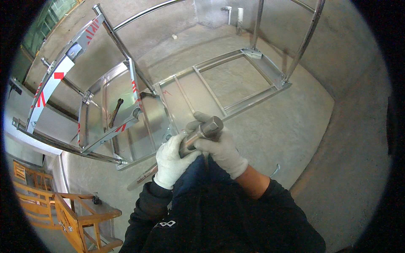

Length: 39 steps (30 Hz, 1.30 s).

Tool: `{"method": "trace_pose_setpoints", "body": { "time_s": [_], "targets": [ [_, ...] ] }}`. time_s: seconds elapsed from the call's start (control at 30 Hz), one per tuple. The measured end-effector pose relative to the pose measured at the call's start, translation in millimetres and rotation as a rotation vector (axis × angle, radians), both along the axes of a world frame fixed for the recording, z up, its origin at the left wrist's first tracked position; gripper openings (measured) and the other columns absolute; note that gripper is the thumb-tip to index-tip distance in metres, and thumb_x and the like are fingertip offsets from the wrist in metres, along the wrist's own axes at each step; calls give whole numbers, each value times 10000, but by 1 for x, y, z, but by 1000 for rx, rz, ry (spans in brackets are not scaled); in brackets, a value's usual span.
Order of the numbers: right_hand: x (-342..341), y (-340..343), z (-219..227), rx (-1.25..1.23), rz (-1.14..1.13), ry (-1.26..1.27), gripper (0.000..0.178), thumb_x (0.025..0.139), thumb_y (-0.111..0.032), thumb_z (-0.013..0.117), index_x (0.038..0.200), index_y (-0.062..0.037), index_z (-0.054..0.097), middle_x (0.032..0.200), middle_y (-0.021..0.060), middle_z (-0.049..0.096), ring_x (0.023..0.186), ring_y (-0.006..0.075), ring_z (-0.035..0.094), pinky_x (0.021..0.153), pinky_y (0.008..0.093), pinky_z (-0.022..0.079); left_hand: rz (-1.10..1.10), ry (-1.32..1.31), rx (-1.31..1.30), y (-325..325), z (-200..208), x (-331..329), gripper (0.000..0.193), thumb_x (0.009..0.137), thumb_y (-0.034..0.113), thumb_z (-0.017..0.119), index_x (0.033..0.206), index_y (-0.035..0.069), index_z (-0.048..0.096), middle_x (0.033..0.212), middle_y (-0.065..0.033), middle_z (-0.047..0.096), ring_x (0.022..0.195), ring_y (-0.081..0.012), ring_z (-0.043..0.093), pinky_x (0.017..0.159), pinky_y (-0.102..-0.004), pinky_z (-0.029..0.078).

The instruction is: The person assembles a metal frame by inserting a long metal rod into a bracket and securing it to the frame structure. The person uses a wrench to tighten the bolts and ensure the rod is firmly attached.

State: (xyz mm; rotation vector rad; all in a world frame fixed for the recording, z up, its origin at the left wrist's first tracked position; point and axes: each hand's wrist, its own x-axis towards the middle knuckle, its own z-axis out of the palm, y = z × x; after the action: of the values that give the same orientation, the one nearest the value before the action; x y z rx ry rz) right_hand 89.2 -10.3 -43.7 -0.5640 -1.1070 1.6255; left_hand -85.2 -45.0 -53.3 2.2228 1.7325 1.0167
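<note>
Both my hands wear white knit gloves and are closed round a thick steel cylinder (211, 124) in front of my body. My left hand (174, 159) wraps its lower part, and my right hand (223, 152) grips near the upper end, which points up and to the right. Beside my left wrist a greyish bar (144, 178) sticks out to the lower left; whether it is joined to the cylinder is hidden. Beyond my hands lies a metal platform frame (219, 107) with panels and crossbars. A dark wrench (115, 112) rests on its left section.
Chrome posts (123, 47) and rails rise from the frame. Curved pieces with red and white striping (52, 86) stand at the left. A wooden chair (78, 219) is at lower left. Concrete walls (354, 122) close in the right side. A pipe stub (240, 19) stands at the back.
</note>
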Motion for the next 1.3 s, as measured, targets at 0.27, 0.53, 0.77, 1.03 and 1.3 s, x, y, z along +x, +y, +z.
{"method": "trace_pose_setpoints", "body": {
  "time_s": [0.27,0.53,0.77,1.03,1.3],
  "targets": [
    [9,4,10,-69,-24,0,599,818,-6,615,1389,33,438,1181,168,621,1025,222,645,893,319,543,-13,-32,-31,0,1,1,561,651,294,861,1113,84,622,941,-128,675,837,-336,668,728,-413,523],
    [11,11,19,-98,-96,125,491,884,-104,550,1338,57,455,1125,184,622,1078,269,626,987,384,499,6,-19,-40,0,-3,-1,537,658,294,853,1098,85,627,946,-121,666,841,-333,658,723,-414,516],
    [12,14,16,-91,-122,176,523,1007,-353,450,1323,64,461,1104,199,612,1130,328,604,1029,435,469,8,-31,-61,0,-6,-2,535,656,262,858,1101,76,627,933,-119,661,830,-319,657,732,-397,517],
    [16,13,16,166,-229,-97,327,1032,-116,440,1304,62,483,1086,184,627,1100,311,641,958,393,537,14,-51,-126,0,-3,0,532,652,207,865,1101,50,626,949,-128,662,857,-305,664,776,-369,525],
    [18,15,9,302,-273,-213,337,976,4,517,1307,55,483,1092,176,628,1076,288,654,936,376,554,-18,-15,-26,2,-9,-2,537,660,301,857,1097,88,629,885,-107,651,783,-312,653,685,-401,511]
  ]
}}
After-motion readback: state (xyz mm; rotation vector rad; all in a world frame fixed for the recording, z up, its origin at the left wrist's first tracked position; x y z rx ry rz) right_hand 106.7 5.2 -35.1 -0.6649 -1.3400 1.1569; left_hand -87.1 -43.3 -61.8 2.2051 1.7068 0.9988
